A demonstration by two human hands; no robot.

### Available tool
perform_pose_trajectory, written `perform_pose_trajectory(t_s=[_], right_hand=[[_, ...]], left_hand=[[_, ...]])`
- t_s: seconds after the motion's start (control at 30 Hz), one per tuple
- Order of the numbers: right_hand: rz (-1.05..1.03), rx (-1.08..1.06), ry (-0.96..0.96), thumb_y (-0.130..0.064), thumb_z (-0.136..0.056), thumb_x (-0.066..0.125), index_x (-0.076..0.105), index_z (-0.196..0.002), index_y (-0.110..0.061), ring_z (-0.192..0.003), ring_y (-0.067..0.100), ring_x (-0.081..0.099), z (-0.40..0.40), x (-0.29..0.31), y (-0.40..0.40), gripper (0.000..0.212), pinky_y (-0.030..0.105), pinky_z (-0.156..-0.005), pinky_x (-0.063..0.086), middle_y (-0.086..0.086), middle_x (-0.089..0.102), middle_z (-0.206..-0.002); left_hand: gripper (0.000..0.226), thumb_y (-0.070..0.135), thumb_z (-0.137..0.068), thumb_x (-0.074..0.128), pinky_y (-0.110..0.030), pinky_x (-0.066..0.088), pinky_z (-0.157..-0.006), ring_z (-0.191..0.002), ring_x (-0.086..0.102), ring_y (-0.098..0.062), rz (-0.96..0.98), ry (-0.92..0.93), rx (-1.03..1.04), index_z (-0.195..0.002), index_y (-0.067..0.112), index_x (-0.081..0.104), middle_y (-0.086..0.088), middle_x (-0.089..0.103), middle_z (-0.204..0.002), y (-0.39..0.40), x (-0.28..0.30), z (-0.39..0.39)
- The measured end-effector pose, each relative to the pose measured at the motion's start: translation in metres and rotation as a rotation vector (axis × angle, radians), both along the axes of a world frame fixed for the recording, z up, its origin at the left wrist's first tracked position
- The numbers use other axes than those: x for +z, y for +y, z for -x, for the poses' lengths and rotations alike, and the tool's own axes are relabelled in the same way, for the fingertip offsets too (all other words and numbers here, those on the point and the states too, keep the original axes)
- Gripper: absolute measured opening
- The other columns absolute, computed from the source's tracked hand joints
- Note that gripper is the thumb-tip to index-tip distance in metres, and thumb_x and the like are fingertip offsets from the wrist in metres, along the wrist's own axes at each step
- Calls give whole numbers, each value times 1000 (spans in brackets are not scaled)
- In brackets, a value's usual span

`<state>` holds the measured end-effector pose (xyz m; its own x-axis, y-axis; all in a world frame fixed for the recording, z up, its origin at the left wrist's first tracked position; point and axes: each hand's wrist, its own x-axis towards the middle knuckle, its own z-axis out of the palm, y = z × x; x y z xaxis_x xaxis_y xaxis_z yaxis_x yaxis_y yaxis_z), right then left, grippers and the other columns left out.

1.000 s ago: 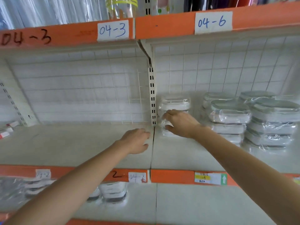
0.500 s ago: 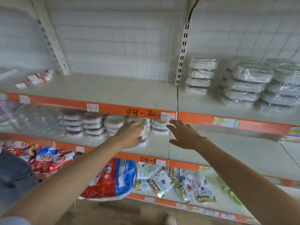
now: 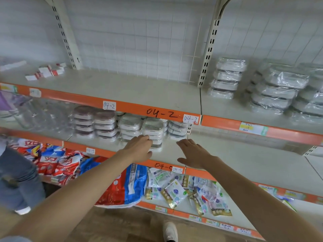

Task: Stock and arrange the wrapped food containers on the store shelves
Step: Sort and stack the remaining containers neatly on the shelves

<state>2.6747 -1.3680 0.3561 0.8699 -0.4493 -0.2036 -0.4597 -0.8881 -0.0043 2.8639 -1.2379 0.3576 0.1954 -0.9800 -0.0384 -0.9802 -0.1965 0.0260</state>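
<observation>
Both hands have dropped from the upper shelf [image 3: 139, 89] to the middle one: left hand [image 3: 139, 148] cups the front container stack [image 3: 152, 135], apparently to lift it, right hand [image 3: 192, 153] flat, empty, just right, ready to help.

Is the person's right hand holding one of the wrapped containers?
No. The right hand is spread open with straight fingers above the bare shelf, apart from the stack of wrapped containers that the left hand touches.
</observation>
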Motion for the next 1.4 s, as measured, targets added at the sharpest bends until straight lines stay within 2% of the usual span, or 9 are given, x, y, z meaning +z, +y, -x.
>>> perform_pose_trajectory(t_s=[0.13,0.3,0.47,0.7,0.87,1.13,1.23,1.33,1.4], right_hand=[[-20,-58,-65,-41,-94,49,15,-149,-10,-140,23,18,-18,-36,-33,71,41,-111,29,6,20,-153],[14,-153,-132,-42,-94,50,15,-148,-8,-140,24,17,-39,-101,-95,73,41,-111,29,6,17,-153],[66,-279,-341,-43,-91,56,17,-147,-7,-139,27,19,-73,-152,-181,78,41,-112,28,9,18,-153],[-93,-408,-597,-48,-80,67,20,-146,-11,-135,26,18,-126,-190,-277,89,38,-110,26,8,20,-147],[-8,-403,-735,-45,-70,78,29,-137,-9,-119,29,29,-146,-198,-298,90,37,-99,36,14,29,-129],[-126,-556,-896,-41,-62,84,40,-112,-11,-93,19,45,-26,-221,-290,73,28,-87,44,0,24,-111],[-122,-609,-895,-37,-61,85,40,-104,-16,-90,16,45,15,-248,-285,67,24,-81,38,-1,29,-110],[-68,-627,-904,-33,-60,86,39,-99,-17,-97,15,37,30,-278,-282,63,24,-84,32,-1,36,-106],[-26,-626,-881,-31,-59,87,42,-101,-12,-100,17,31,30,-292,-276,64,25,-83,29,0,38,-104]], left_hand=[[36,31,-94,48,-32,46,-81,-109,50,-21,32,38,-11,-118,6,58,-5,52,-118,-33,-40,-6],[35,30,-95,47,-33,43,-89,-113,49,-23,113,48,-16,-118,6,56,-7,53,-117,-99,-101,-17],[28,28,-94,48,-29,36,-85,-112,49,-25,281,74,-7,-111,6,54,-9,52,-116,-175,-152,-27],[40,29,-92,53,-34,39,-96,-117,47,-26,339,135,35,-123,4,48,-9,46,-126,-240,-212,-37],[43,24,-90,54,-36,39,-100,-120,46,-26,344,146,66,-126,1,47,-10,44,-129,-272,-223,-52],[70,13,-82,64,-35,36,-104,-132,32,-35,216,27,143,-140,-1,27,-20,27,-141,-325,-217,-46],[80,8,-83,61,-41,14,-119,-143,12,-33,285,-212,79,-148,2,14,-17,12,-153,-341,-222,-52],[65,6,-86,56,-37,26,-113,-135,34,-24,297,-288,25,-144,7,28,-10,35,-146,-352,-229,-57],[62,9,-87,54,-37,30,-111,-135,35,-24,302,-301,9,-144,6,28,-10,36,-147,-350,-232,-55]])
